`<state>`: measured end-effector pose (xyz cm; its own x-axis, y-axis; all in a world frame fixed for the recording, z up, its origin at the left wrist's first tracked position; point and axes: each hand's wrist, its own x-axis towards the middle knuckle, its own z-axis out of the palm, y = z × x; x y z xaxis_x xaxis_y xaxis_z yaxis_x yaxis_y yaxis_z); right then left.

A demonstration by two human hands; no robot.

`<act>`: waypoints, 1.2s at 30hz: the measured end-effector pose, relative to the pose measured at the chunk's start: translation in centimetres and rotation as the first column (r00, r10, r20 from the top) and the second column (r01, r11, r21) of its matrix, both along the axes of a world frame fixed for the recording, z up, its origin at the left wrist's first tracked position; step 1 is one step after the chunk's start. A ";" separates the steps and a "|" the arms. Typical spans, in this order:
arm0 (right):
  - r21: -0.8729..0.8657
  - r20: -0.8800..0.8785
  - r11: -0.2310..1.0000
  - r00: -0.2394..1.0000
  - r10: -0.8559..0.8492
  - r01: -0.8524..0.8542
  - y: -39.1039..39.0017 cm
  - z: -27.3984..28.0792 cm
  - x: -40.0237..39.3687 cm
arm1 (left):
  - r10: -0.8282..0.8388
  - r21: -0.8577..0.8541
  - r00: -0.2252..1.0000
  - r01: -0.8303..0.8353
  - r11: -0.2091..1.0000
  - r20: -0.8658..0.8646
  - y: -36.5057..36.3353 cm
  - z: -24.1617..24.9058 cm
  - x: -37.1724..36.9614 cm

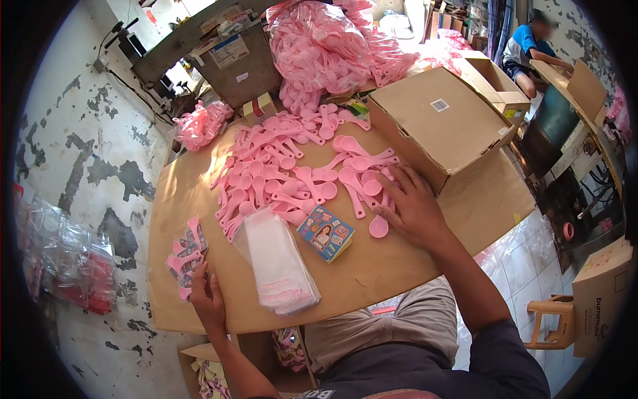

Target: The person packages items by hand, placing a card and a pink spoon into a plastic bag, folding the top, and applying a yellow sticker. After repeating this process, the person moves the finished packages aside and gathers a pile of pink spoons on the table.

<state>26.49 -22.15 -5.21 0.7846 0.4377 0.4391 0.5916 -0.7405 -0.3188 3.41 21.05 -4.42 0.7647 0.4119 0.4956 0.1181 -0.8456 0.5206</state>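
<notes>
My right hand [417,209] lies at the right end of a pile of pink plastic spoons [252,179], fingers spread and touching a few of them. One loose spoon [379,226] sticks out below its thumb. At the left table edge, my left hand [208,299] rests with its fingers stretched out, fingertips right beside a small stack of packed spoons with printed cards [186,256]. Between the hands lie a stack of clear plastic bags [276,259] and a blue printed stack of cards [325,233] showing a picture of a person.
A closed cardboard box [425,120] stands at the table's right side. Large clear bags of pink spoons [325,50] rise behind the pile, a smaller bag [203,125] at back left. An open box of packets [212,379] sits below the front edge. Another person [528,50] sits at far right.
</notes>
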 end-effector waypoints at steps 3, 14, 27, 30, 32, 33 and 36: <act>0.000 -0.013 1.000 1.000 0.006 -0.006 -0.1 0.0 0.0 | 0.004 0.031 1.000 -0.004 1.000 -0.009 -0.1 0.1 0.0; 0.009 -0.001 1.000 1.000 0.005 -0.005 -0.1 -0.1 -0.1 | -0.011 0.021 1.000 0.011 1.000 -0.014 0.0 0.1 -0.1; 0.007 0.005 1.000 1.000 -0.003 0.003 0.0 0.3 -0.3 | -0.023 0.025 1.000 0.022 0.999 0.001 0.0 0.0 -0.1; -0.006 -0.048 1.000 0.999 0.001 -0.001 -0.1 0.4 -0.4 | -0.026 0.030 1.000 0.026 0.999 0.000 -0.1 0.0 -0.1; -0.010 -0.042 1.000 0.999 -0.002 0.002 -0.1 0.4 -0.4 | -0.029 0.016 1.000 0.029 0.999 0.005 -0.1 0.0 -0.1; -0.009 -0.042 1.000 0.999 -0.002 0.002 -0.1 0.3 -0.4 | -0.025 0.008 1.000 0.025 1.000 0.003 0.0 0.0 -0.2; -0.013 -0.044 1.000 0.999 -0.008 0.008 -0.1 0.1 -0.3 | -0.015 0.013 1.000 0.016 1.000 -0.002 0.0 -0.1 -0.1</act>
